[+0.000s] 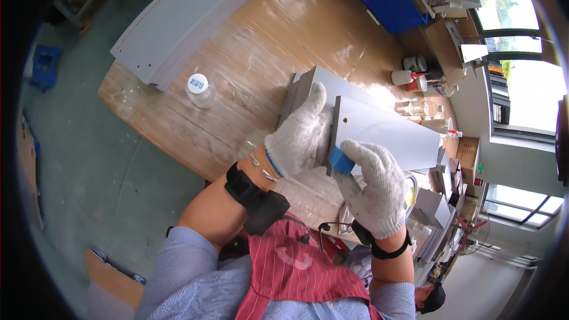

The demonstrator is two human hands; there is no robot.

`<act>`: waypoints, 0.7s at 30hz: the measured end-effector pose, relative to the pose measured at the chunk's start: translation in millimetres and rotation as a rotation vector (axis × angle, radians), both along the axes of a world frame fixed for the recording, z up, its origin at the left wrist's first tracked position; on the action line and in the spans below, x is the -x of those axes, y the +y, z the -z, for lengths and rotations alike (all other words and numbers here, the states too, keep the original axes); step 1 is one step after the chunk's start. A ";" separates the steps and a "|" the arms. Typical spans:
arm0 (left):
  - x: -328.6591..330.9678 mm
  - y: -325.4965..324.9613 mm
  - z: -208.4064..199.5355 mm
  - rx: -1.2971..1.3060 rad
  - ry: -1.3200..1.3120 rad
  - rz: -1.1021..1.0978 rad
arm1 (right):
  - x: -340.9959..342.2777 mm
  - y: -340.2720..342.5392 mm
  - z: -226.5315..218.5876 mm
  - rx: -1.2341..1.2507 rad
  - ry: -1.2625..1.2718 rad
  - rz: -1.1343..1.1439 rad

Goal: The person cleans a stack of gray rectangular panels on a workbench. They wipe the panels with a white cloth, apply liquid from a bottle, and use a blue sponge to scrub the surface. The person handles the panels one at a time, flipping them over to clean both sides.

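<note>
My right hand [376, 181] pinches a small blue block [340, 160] against the near edge of a grey panel [385, 133]; my left hand [299, 133] lies spread, clasping that panel's left end.
Both gloved, wrists bent inward, forearms rising from below. The panel rests on a wooden table [249, 65]; left of the panel a clear jar with a white lid [198, 88], beyond it stacked grey boards [195, 12], right of it windows.

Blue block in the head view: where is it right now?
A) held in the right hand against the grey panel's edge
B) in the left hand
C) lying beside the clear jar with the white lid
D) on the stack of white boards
A: the right hand in a white knit glove pinches the blue block at the near edge of the grey panel, while the left hand presses the panel flat.
</note>
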State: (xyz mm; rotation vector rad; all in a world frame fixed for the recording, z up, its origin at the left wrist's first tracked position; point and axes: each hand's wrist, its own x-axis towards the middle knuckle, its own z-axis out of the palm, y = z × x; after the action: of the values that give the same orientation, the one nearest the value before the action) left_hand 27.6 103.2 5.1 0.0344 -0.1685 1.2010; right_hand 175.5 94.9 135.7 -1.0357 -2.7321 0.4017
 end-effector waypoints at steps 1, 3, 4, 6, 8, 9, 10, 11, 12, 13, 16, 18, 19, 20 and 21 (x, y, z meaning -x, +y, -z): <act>0.2 -0.6 -0.2 0.016 0.003 -0.002 | -5.6 -10.9 0.7 0.012 0.002 -0.005; 5.2 -4.6 -4.9 0.050 0.020 -0.020 | -15.9 -30.6 1.8 0.061 0.036 -0.012; 3.5 -4.2 -8.6 0.060 0.077 -0.024 | -24.7 -41.5 2.1 0.080 0.062 0.010; 0.8 -4.1 -16.0 0.080 0.192 -0.035 | -33.9 -57.4 -1.2 0.050 0.099 0.135; 1.3 -8.5 -20.9 0.055 0.406 -0.071 | -42.2 -61.5 7.5 -0.006 0.197 0.226; 0.9 -10.6 -21.3 0.042 0.513 -0.089 | -44.0 -61.8 14.2 -0.044 0.237 0.236; -1.5 -10.2 -20.8 0.027 0.618 -0.100 | -43.0 -63.2 19.7 -0.092 0.273 0.259; -4.4 -9.4 -18.8 0.011 0.724 -0.113 | -41.4 -64.3 25.6 -0.139 0.308 0.282; -7.0 -8.8 -16.8 -0.007 0.828 -0.127 | -39.3 -65.0 32.1 -0.140 0.365 0.276; -9.0 -8.5 -15.3 0.000 0.883 -0.134 | -36.7 -65.7 37.1 -0.145 0.381 0.283; -12.5 -8.0 -7.7 -0.008 1.020 -0.172 | -31.6 -67.8 48.8 -0.161 0.415 0.280; -13.2 -8.0 -1.0 -0.047 1.076 -0.215 | -30.0 -69.2 55.3 -0.180 0.412 0.308; -13.6 -7.7 -2.2 -0.021 1.070 -0.208 | -30.2 -69.9 58.5 -0.190 0.407 0.323; -13.8 -7.4 -4.3 0.007 1.064 -0.201 | -34.5 -69.8 61.2 -0.196 0.413 0.361; -13.5 -7.1 -6.7 0.034 1.059 -0.196 | -37.8 -68.5 61.3 -0.220 0.422 0.409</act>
State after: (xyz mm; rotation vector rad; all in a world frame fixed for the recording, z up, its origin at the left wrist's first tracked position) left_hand 41.1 96.0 11.8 0.6531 0.7977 1.2378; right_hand 213.3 26.5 74.4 -1.2429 -2.0787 0.2131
